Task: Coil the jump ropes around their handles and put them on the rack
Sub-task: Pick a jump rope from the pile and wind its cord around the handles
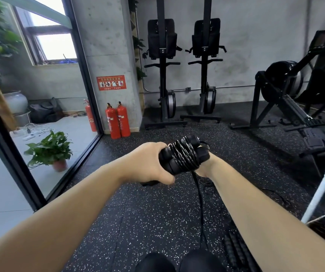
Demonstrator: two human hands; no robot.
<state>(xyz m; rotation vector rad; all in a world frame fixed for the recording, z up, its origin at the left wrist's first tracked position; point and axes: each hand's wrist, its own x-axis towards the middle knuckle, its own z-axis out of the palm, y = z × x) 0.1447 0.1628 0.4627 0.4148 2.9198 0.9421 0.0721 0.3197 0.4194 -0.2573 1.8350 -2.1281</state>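
Observation:
A black jump rope (183,155) is held out in front of me, its two handles side by side with several turns of cord wound round them. My left hand (147,161) grips the handles from the left. My right hand (206,163) is mostly hidden behind the bundle and appears to hold its right side. A loose length of cord (200,201) hangs down from the bundle to the floor. More black cord (208,183) and part of another black handle (149,182) lie on the floor below. A white rack (322,193) stands at the right edge.
Black speckled rubber floor (157,213) all around. Three red fire extinguishers (118,120) stand by a concrete pillar. Upright black machines (163,75) line the far wall, a rowing machine (287,107) at right. Glass partition (59,114) and a potted plant (53,150) at left.

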